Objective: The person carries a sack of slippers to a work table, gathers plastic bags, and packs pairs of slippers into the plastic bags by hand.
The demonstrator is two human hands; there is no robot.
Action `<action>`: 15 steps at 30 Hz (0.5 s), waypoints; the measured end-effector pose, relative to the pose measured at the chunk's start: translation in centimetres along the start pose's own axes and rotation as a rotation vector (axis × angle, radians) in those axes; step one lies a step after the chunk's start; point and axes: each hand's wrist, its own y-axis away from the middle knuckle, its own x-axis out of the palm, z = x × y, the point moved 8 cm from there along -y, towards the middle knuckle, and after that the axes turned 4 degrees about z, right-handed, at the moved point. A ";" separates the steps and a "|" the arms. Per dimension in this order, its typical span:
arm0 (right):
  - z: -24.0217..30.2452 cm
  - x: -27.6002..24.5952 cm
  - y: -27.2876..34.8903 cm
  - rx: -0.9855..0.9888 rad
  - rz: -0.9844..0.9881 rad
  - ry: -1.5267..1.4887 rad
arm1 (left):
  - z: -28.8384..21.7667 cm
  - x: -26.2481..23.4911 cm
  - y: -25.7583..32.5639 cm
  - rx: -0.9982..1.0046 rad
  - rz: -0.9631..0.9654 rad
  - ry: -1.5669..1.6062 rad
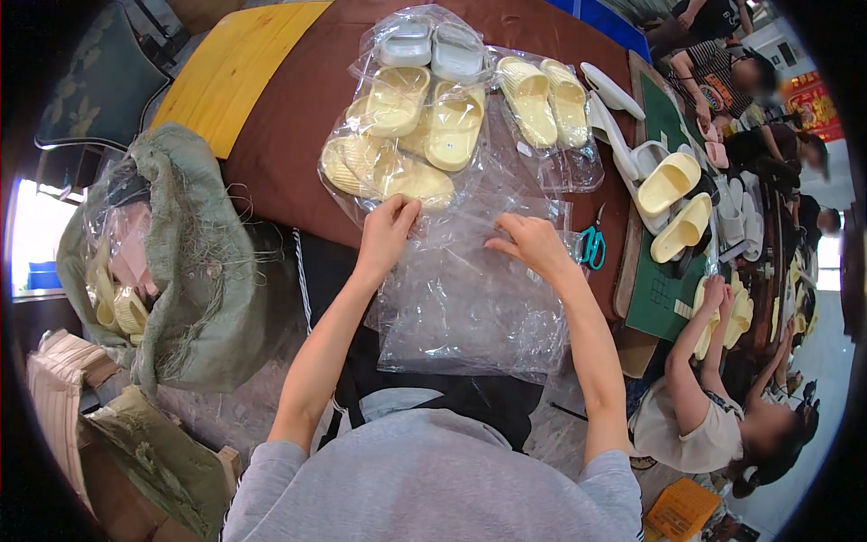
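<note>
My left hand (pixel 386 231) pinches the upper left edge of the bags (pixel 465 298); the grip is closed on thin film between thumb and fingers. My right hand (pixel 533 242) rests fingers-down on the upper right edge, fingers curled; whether it has film pinched or only pressed flat, I cannot tell. The bags lie as a stack of clear film at the near edge of the table (pixel 298 108), overhanging toward my lap.

Procedure, as I judge it: to separate one bag from the stack, hold the stack down with one hand and slide only the top layer with the other. Keep the grip light. The film is slick, crinkled and clings to itself, so a hard pinch is likely to lift several layers at once. Work at the open edge, where the layers part most easily.

Materials: the bags are transparent, glossy, soft and wrinkled. Just beyond them lie packed slippers (pixel 406 135), pale yellow, moulded foam by the look, with rounded toes, wrapped in the same film. A grey pair (pixel 432 50) sits further back. Teal-handled scissors (pixel 591 244) lie to the right. A coarse woven green sack (pixel 194 262), frayed at the rim, stands on my left.
</note>
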 end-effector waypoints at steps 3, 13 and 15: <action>-0.5 0.9 -0.8 -0.021 0.006 0.049 | -0.3 -0.7 1.0 0.045 -0.105 -0.174; -2.3 4.8 -0.2 0.053 0.154 0.027 | -0.8 -6.9 0.7 0.183 -0.361 -0.246; -1.7 4.1 -0.2 0.071 0.103 -0.036 | -1.3 -6.7 1.7 0.203 -0.324 -0.364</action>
